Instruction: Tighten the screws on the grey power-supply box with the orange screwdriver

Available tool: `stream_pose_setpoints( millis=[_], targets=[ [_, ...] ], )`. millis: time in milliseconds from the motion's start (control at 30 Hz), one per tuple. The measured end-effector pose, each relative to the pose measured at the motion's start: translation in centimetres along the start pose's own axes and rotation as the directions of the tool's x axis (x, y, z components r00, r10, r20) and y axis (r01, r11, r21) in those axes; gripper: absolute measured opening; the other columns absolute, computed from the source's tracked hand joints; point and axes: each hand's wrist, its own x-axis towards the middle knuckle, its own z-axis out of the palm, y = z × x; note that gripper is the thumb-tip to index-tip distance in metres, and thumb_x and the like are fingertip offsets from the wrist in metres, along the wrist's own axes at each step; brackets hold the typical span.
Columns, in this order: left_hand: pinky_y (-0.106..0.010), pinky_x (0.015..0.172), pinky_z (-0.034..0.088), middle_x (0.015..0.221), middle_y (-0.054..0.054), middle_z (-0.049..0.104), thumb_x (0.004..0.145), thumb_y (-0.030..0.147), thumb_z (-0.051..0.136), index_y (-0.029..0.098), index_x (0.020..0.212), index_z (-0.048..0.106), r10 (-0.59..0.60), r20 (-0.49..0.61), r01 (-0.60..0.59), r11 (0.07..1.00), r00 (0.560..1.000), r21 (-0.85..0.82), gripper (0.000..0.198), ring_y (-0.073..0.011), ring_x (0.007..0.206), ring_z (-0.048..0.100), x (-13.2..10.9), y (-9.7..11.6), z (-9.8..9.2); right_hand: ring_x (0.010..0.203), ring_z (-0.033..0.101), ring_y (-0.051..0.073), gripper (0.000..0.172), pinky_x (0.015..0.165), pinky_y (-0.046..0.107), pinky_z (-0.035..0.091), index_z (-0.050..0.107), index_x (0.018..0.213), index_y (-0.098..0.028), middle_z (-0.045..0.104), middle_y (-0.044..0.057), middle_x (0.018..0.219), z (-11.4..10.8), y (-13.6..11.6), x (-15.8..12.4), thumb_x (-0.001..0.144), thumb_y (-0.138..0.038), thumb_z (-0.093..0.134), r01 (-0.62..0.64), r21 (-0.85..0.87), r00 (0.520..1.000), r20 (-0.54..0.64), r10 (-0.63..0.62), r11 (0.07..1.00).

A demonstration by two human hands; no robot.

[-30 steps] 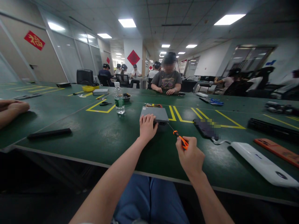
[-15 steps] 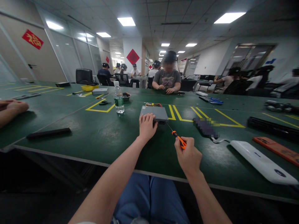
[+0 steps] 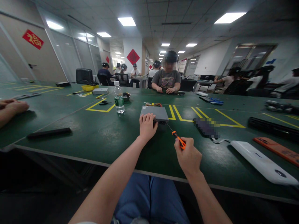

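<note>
A grey metal power supply [image 3: 160,112] lies on the green table in front of me, with coloured wires at its far side and a socket in its near face. My left hand [image 3: 147,125] grips its near left part, fingers over the top and thumb at the near face. In my right hand [image 3: 188,153] is a screwdriver [image 3: 179,140] with an orange and black handle. Its thin shaft points up and left, and the tip meets the near right corner of the power supply. Whether the tip sits in a screw is too small to tell.
A water bottle [image 3: 119,99] stands left of the power supply, before a small bowl [image 3: 126,96]. To the right lie a white power bank [image 3: 261,161] with a cable and an orange phone [image 3: 277,149]. A black bar [image 3: 49,133] lies left. Another person's hands [image 3: 14,106] rest far left.
The screwdriver handle shows a slightly different side, turned a little in my right hand. My left hand and the power supply stay in place.
</note>
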Motion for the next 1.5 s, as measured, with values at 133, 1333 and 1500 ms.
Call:
stream_pose_setpoints(
  millis=[133, 1333, 1500],
  targets=[
    [-0.042, 0.107, 0.021, 0.120, -0.003, 0.053, 0.081, 0.031, 0.047, 0.024, 0.106, 0.050, -0.001, -0.001, 0.001, 1.000, 1.000, 0.002, 0.026, -0.0210, 0.117, 0.041, 0.0, 0.0, 0.0, 0.049, 0.051, 0.013, 0.028, 0.047, 0.022, 0.029, 0.050, 0.088, -0.016, 0.055, 0.000, 0.059, 0.0, -0.2, 0.0, 0.088, -0.041, 0.037, 0.044, -0.022, 0.999, -0.004, -0.044, 0.999],
    [-0.042, 0.107, 0.020, 0.121, -0.003, 0.053, 0.080, 0.030, 0.047, 0.024, 0.107, 0.050, -0.009, -0.001, 0.009, 1.000, 1.000, -0.005, 0.028, -0.0211, 0.117, 0.041, 0.0, 0.1, 0.1, 0.063, 0.050, 0.012, 0.020, 0.059, 0.024, 0.039, 0.055, 0.098, -0.018, 0.055, 0.005, 0.083, -0.2, -1.0, -0.4, 0.087, -0.031, 0.044, 0.284, -0.117, 0.955, -0.059, -0.292, 0.952],
    [-0.042, 0.107, 0.020, 0.120, -0.003, 0.053, 0.080, 0.030, 0.047, 0.024, 0.107, 0.050, -0.008, -0.001, 0.008, 1.000, 1.000, -0.004, 0.028, -0.0214, 0.117, 0.041, 0.0, 0.1, 0.1, 0.098, 0.051, 0.021, 0.022, 0.078, 0.033, 0.043, 0.050, 0.105, -0.013, 0.051, 0.014, 0.110, 0.2, -1.2, -0.6, 0.085, -0.018, 0.040, 0.393, -0.006, 0.916, -0.078, -0.393, 0.919]
  ],
)
